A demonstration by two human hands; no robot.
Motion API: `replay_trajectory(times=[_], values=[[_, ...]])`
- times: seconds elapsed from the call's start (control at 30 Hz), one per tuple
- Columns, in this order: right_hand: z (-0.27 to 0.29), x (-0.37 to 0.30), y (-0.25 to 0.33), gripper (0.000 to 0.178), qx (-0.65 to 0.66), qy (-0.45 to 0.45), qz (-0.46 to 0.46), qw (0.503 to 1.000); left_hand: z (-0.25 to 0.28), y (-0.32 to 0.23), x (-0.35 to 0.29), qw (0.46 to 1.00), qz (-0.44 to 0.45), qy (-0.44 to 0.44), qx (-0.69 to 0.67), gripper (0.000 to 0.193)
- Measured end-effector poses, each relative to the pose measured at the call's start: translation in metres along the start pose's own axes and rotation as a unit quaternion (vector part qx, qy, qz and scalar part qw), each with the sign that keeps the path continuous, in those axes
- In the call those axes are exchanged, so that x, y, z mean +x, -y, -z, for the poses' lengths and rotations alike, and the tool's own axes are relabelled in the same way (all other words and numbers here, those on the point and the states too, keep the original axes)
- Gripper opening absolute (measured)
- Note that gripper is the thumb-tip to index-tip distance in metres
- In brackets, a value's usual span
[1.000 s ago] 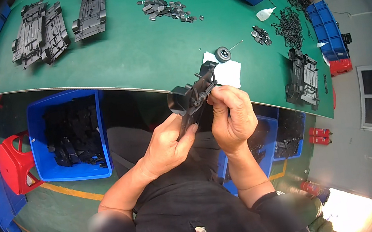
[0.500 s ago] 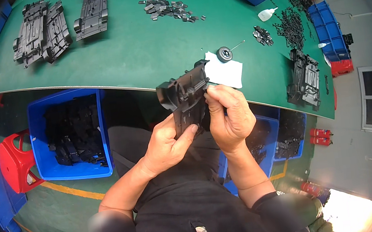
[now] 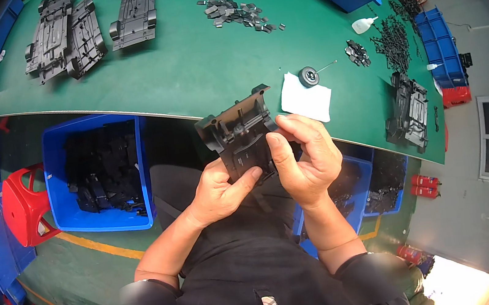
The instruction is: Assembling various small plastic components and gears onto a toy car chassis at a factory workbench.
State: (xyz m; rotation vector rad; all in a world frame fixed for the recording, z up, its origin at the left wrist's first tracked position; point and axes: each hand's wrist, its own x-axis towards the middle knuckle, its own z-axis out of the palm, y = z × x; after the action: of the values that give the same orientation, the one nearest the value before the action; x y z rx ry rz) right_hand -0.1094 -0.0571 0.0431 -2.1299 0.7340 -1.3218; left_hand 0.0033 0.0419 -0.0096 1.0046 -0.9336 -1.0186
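A black plastic toy car chassis (image 3: 241, 137) is tilted up in front of my body, just off the table's near edge. My left hand (image 3: 223, 191) grips its lower part, thumb laid across the face and fingers behind. Beside the chassis's right edge is my right hand (image 3: 309, 153), its thumb and bent forefinger apart with a gap between them. Nothing shows in that gap; the other fingers are partly hidden. Beyond this hand, a white sheet (image 3: 305, 100) lies on the green table, with a small black wheel on a thin metal rod (image 3: 308, 77) on it.
More chassis (image 3: 136, 12) lie at the table's far left, others (image 3: 407, 109) at the right. Small black pieces (image 3: 239, 14) are heaped farther back. A white dropper bottle (image 3: 365, 25) lies near black rod-like parts (image 3: 391, 39). A blue bin (image 3: 142, 166) and red stool (image 3: 23, 206) stand lower left.
The chassis has turned so its inner face shows more. My right thumb and forefinger have parted from their pinch at its edge. The whole view has shifted slightly.
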Motion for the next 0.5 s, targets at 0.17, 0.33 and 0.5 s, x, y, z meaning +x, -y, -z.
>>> replay_trajectory(times=[0.17, 0.33, 0.5], values=[[-0.0003, 0.0039, 0.0017, 0.024, -0.035, 0.009, 0.018, 0.999, 0.0003, 0.0014, 0.0004, 1.000, 0.002, 0.003, -0.009, 0.024], [-0.0026, 0.0079, -0.0007, 0.023, -0.050, 0.010, 0.054, 0.997, 0.0007, 0.0035, 0.0012, 1.000, -0.003, 0.004, -0.001, 0.023], [-0.0034, 0.0080, -0.0020, 0.023, -0.044, 0.016, 0.049, 0.998, -0.0003, 0.0051, 0.0014, 1.000, -0.002, 0.004, -0.002, 0.023]])
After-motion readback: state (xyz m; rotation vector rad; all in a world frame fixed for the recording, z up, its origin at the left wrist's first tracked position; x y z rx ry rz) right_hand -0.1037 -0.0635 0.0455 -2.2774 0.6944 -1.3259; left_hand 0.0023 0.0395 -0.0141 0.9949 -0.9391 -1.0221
